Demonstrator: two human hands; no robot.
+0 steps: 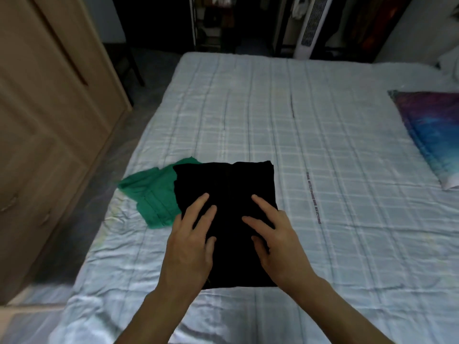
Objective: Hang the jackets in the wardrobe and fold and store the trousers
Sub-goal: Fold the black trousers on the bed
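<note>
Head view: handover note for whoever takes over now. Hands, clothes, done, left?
Left hand and right hand: both open, fingers flat on the black trousers.
Black trousers: folded into a rectangle on the bed.
Green garment: beside them on the left, partly under their edge.
Wardrobe: at left, doors shut.
Done: black pair folded.
Left: store it; handle the green garment.

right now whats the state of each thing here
black trousers: folded, flat on bed
green garment: crumpled, partly under the black trousers
left hand: open, on the trousers
right hand: open, on the trousers
wardrobe: doors closed
</note>
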